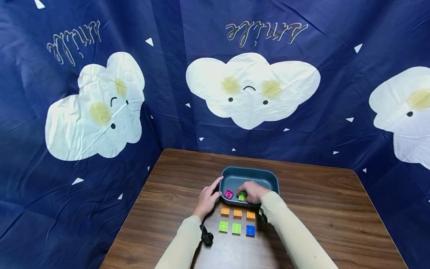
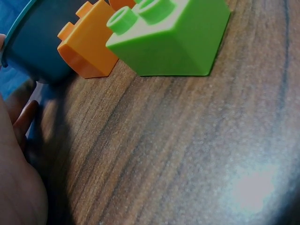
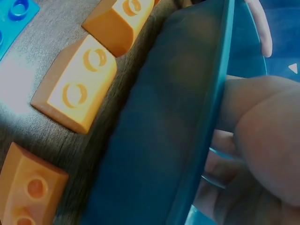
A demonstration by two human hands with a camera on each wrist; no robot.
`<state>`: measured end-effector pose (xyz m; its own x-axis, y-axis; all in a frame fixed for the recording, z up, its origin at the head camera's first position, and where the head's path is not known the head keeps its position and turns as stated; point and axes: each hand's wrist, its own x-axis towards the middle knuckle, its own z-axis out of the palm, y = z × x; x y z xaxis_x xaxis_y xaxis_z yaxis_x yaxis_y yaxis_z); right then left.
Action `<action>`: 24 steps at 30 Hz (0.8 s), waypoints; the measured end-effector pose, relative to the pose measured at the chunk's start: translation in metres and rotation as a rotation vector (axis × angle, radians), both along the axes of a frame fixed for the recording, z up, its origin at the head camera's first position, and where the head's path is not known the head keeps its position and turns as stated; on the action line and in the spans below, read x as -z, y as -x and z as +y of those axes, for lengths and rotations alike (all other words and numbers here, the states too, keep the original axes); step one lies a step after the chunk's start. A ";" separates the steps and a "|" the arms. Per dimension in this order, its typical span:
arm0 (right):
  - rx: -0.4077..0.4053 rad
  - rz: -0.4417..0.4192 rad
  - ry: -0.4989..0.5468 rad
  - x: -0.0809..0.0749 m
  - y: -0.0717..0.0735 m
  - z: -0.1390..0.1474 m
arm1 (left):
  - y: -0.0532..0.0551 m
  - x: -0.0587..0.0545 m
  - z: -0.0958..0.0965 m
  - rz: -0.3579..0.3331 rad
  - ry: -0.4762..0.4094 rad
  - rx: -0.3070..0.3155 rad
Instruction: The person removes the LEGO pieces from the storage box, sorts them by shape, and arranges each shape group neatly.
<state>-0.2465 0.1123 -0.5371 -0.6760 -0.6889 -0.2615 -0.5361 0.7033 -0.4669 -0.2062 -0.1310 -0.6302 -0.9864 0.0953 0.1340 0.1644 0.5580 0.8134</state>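
Observation:
A dark teal plastic tub [image 1: 231, 171] stands on the table. My left hand [image 1: 205, 201] lies at its left side, fingers straight, fingertips right at the rim. My right hand [image 1: 254, 191] reaches down inside the tub, its fingers bent over a lime green toy brick [image 1: 242, 197]; I cannot tell whether they pinch it. A magenta brick [image 1: 228, 194] sits in the tub to the left of those fingers. In the right wrist view, the tub wall [image 3: 159, 108] stands before the right hand [image 3: 267, 126], and the brick by its fingers is hidden.
In front of the tub, three orange bricks [image 1: 237, 213] form a row. Nearer me, two lime green bricks [image 1: 236, 228] and a blue brick [image 1: 250, 230] form another row. A navy curtain [image 1: 171, 123] with cloud prints hangs behind the wooden table [image 1: 319, 209].

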 end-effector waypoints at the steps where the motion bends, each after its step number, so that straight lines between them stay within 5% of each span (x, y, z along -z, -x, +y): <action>1: 0.014 0.001 -0.004 0.001 0.000 0.000 | 0.000 0.000 0.000 0.006 0.003 0.001; 11: 0.082 0.067 0.051 0.014 0.000 0.003 | 0.000 0.000 -0.001 0.018 0.000 -0.003; 24: 0.218 0.154 0.137 0.007 -0.010 0.017 | 0.000 0.001 0.000 0.006 -0.002 -0.002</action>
